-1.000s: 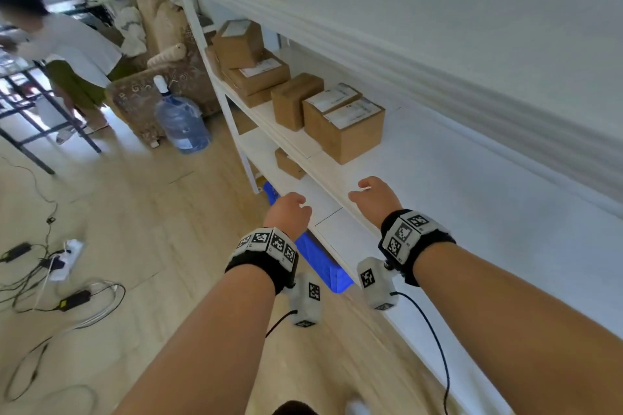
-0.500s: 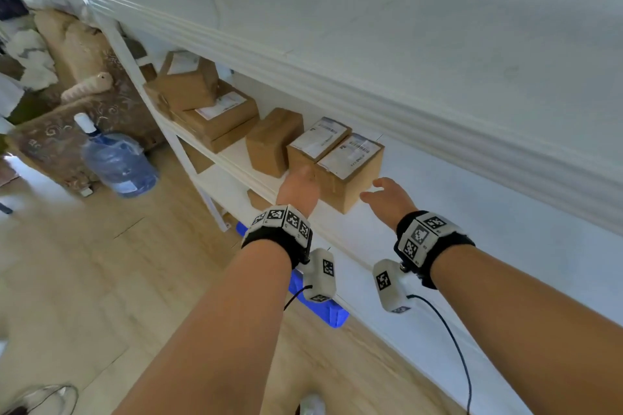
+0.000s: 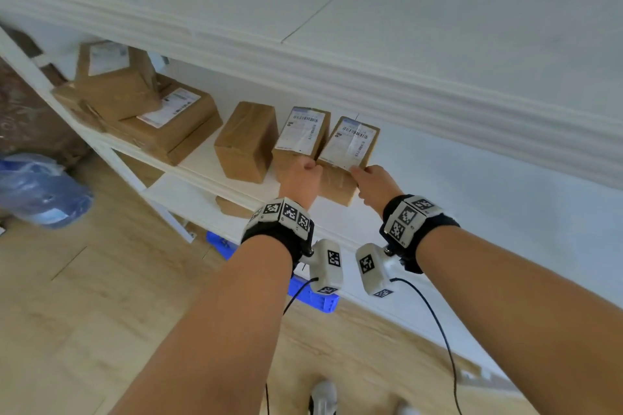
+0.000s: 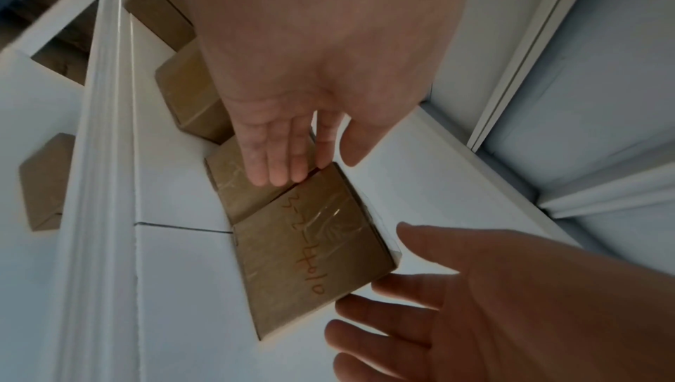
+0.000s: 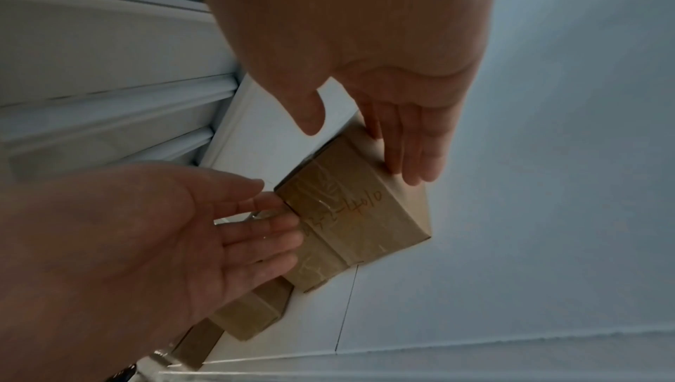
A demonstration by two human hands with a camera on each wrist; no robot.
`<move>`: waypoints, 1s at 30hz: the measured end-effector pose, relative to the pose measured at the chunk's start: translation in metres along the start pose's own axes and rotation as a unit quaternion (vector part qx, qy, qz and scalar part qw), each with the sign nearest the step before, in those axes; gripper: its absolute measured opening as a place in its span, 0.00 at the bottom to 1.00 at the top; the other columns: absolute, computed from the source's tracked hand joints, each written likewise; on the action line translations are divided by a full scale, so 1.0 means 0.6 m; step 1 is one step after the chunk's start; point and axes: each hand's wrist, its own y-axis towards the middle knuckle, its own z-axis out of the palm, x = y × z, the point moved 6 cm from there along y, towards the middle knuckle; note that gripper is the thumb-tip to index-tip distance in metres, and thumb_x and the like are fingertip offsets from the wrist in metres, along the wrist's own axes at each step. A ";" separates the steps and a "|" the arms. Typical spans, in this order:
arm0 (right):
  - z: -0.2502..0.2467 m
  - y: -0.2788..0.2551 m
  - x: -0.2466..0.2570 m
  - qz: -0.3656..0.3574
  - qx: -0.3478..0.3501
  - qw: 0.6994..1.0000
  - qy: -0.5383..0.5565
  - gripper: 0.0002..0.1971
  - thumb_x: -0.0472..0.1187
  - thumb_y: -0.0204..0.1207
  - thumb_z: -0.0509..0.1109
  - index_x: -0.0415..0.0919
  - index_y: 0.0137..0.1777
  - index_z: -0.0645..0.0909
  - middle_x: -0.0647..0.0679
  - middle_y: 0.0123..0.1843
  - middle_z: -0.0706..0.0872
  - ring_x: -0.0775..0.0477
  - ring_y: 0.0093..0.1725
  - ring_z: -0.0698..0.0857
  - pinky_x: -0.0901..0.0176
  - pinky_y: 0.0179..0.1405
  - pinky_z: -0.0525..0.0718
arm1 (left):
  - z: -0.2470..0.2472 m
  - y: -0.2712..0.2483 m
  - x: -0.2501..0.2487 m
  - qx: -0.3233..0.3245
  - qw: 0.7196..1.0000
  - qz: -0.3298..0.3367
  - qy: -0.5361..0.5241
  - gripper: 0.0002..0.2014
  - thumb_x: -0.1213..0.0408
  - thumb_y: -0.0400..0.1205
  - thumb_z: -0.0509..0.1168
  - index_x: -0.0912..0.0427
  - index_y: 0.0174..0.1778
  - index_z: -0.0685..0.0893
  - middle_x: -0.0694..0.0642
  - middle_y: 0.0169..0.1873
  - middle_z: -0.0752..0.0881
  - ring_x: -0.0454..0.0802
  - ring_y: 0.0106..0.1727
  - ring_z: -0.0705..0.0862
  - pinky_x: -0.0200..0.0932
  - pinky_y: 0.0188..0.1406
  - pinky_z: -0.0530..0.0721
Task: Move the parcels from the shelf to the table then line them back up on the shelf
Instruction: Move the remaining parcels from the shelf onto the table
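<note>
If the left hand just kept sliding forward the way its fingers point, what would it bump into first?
Probably nothing new: the left hand already has its straight fingers on the second labelled parcel, at the seam beside the end parcel. Pushed further, it would likely slide between them toward the shelf's back wall; depth is unclear.

The brown cardboard parcel (image 3: 347,158) is showing a white label with black barcode stripes and orange handwriting under glossy clear tape. The 2 black wristbands (image 3: 418,229) are carrying white blocks with black-and-white square markers. The white painted shelf (image 3: 472,212) is glowing pale above a bright blue plastic crate (image 3: 313,300) and light wood-grain floor (image 3: 101,296).
</note>
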 end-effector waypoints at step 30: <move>-0.306 -0.292 -0.340 0.120 -0.201 0.969 0.080 0.26 0.64 0.80 0.59 0.39 0.54 0.80 0.44 0.47 0.89 0.43 0.46 0.89 0.44 0.51 0.89 | 0.361 -0.298 -0.074 0.316 0.946 0.041 0.058 0.25 0.44 0.77 0.70 0.62 0.58 0.78 0.57 0.51 0.87 0.54 0.50 0.88 0.55 0.55 0.88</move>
